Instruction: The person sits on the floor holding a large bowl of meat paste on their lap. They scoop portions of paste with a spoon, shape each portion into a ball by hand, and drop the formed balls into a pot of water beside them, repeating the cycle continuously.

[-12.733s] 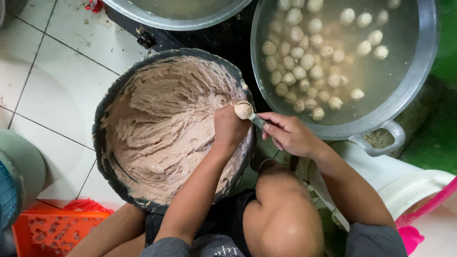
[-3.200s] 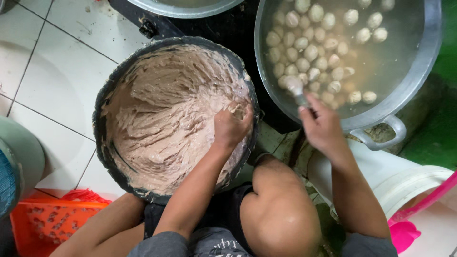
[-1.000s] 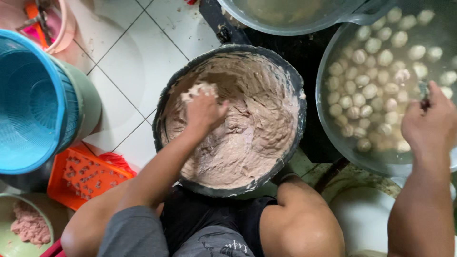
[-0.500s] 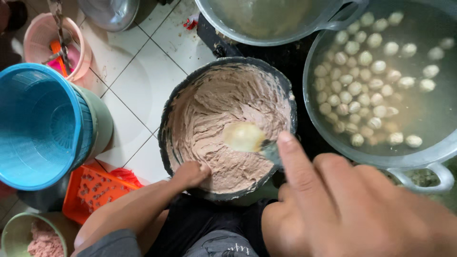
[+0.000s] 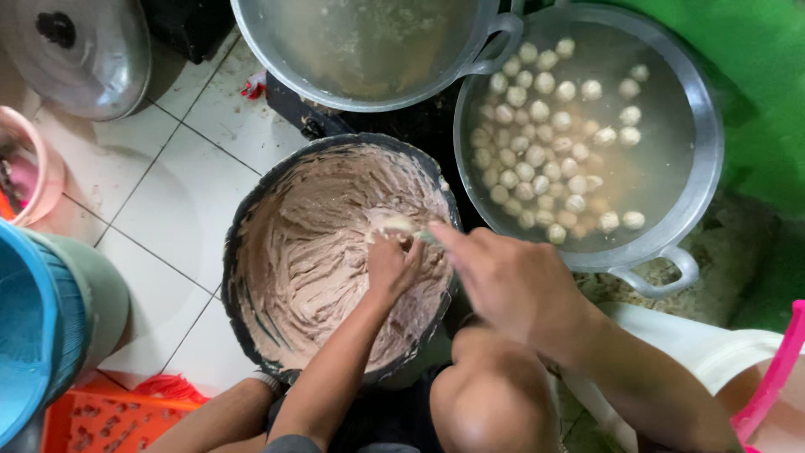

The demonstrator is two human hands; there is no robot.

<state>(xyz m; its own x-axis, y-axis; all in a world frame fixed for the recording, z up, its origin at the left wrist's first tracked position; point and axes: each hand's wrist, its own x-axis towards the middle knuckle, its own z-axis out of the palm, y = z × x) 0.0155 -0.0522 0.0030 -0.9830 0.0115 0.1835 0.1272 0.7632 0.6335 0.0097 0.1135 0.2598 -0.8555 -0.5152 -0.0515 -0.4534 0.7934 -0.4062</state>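
Both hands close together, left [image 5: 392,267] clenched, right [image 5: 503,281] curled beside it.

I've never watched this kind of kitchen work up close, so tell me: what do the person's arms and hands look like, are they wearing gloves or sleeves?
No gloves: the left hand and right hand are bare, with no rings or watch visible. Both forearms are uncovered along all that shows. Only a bit of dark cloth appears at the bottom edge, too little to tell what garment it is.

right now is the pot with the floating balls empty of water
No, the right-hand pot holds cloudy water with many pale balls floating in it, beside the basin of paste.
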